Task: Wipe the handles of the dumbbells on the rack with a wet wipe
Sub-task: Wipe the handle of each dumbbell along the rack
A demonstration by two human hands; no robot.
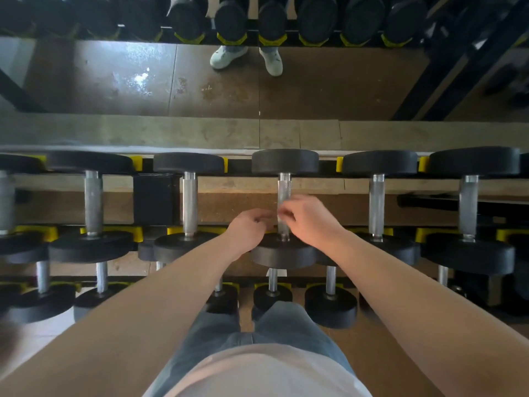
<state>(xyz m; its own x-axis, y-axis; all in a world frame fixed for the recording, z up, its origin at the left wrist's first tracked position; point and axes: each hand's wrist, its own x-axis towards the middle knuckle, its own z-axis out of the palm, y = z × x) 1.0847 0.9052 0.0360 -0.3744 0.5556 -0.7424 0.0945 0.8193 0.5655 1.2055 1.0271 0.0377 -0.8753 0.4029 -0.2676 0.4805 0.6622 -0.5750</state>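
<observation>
The middle dumbbell (284, 163) lies on the upper rack row, and its knurled steel handle (284, 186) runs away from me. Both my hands meet over the near half of that handle. My left hand (248, 229) is just left of it with the fingers curled. My right hand (307, 216) reaches across the handle from the right, also with curled fingers. A small pale scrap, the wet wipe (280, 215), shows blurred between the fingertips of both hands. The lower end of the handle is partly hidden by my fingers.
More dumbbells lie either side on the yellow cradles, with handles to the left (189, 203) and right (376, 206). A lower row of smaller dumbbells (330, 305) sits nearer my legs. A mirror behind the rack reflects white shoes (229, 56) and brown floor.
</observation>
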